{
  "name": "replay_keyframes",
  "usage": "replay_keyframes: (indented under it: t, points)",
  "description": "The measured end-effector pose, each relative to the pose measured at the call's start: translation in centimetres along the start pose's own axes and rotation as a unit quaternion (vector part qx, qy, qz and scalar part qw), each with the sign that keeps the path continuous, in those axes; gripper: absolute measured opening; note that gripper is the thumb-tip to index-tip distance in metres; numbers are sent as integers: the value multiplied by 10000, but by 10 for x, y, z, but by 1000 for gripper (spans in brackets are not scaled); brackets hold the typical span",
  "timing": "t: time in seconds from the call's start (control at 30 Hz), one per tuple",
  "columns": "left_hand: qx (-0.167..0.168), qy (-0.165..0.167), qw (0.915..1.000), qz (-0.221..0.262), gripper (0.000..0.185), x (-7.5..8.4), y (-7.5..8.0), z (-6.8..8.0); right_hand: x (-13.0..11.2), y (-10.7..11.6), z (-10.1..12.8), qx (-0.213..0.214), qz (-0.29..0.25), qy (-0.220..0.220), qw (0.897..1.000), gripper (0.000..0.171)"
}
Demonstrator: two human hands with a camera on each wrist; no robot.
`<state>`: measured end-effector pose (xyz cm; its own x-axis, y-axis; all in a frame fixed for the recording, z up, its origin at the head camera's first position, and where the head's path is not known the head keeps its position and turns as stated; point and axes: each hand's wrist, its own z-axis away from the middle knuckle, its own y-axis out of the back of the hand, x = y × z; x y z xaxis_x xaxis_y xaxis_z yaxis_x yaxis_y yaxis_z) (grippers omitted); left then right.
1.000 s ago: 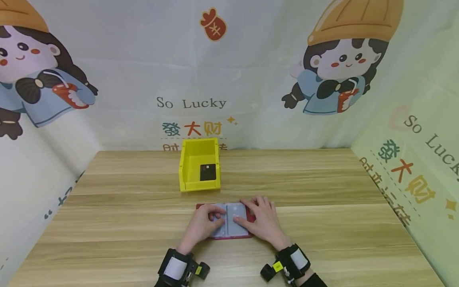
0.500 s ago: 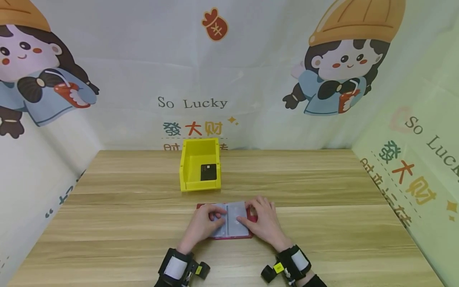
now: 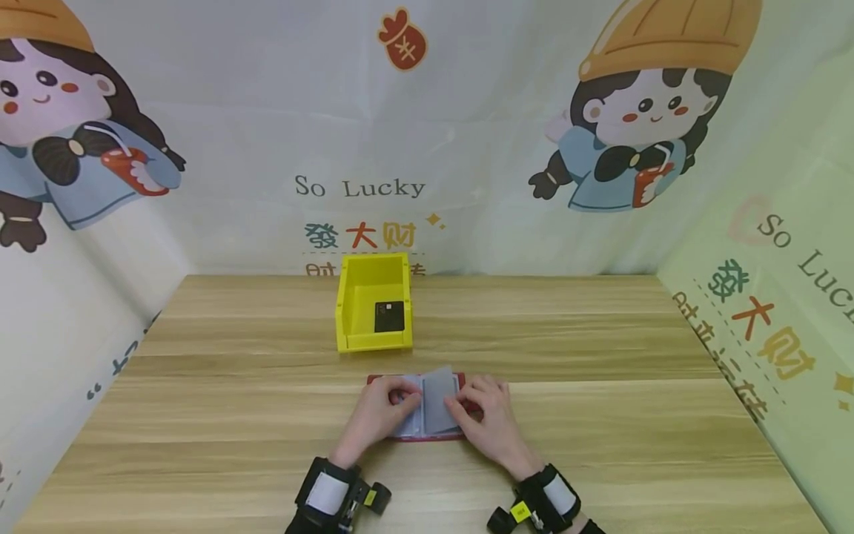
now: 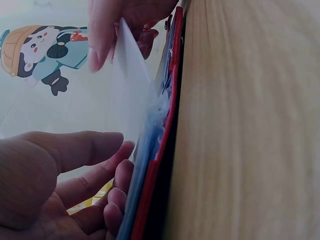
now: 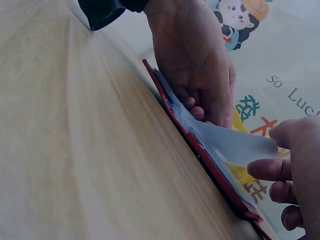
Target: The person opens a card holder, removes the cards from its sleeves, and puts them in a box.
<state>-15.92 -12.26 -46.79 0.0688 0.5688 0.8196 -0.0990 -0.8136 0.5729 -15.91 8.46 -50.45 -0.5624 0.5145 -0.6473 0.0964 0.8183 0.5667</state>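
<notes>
A red card holder (image 3: 416, 437) lies open near the table's front edge, its clear sleeve pages facing up. My left hand (image 3: 376, 414) rests on the left-hand pages, holding them flat; the left wrist view shows its fingers (image 4: 85, 175) bent against the sleeves (image 4: 150, 145). My right hand (image 3: 485, 420) pinches one translucent sleeve page (image 3: 439, 399) and lifts it off the right side. That raised page (image 5: 239, 146) stands between both hands, my right fingers (image 5: 292, 165) at its edge and my left hand (image 5: 200, 70) beyond it over the red cover (image 5: 200, 157).
A yellow open-front bin (image 3: 352, 304) stands behind the holder with a black card (image 3: 389, 317) lying inside. Printed cloth walls close in the wooden table (image 3: 600, 356) at the back and on both sides.
My right hand has slid inward from the holder's right edge and raised a sleeve page, which lay flat before and now stands tilted. My left hand has stayed on the left pages.
</notes>
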Motion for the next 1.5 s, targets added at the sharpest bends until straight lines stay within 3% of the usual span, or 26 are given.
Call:
replay_keyframes:
  t: [0.23, 0.53, 0.77, 1.0, 1.33, 1.5]
  points:
    - [30, 51, 10000, -4, 9, -1, 0, -1, 1, 2, 0, -166, -306, 167, 9993, 16]
    - [5, 73, 9999, 94, 13, 0, 1, 0, 2, 4, 1, -757, -549, 377, 9949, 20]
    - [192, -19, 9997, 123, 30, 3, 2, -1, 0, 5, 3, -1203, -337, 464, 9911, 26]
    - [339, 259, 9986, 328, 45, 6, 5, 0, -4, 3, 1, -1688, 5, 361, 9850, 30]
    - [630, 53, 9980, 40, 42, 0, 11, 2, -5, 3, 2, -1947, 644, 617, 9768, 33]
    - [631, 326, 9973, -161, 57, 2, 17, 4, -4, 3, 2, -1877, 571, 528, 9791, 32]
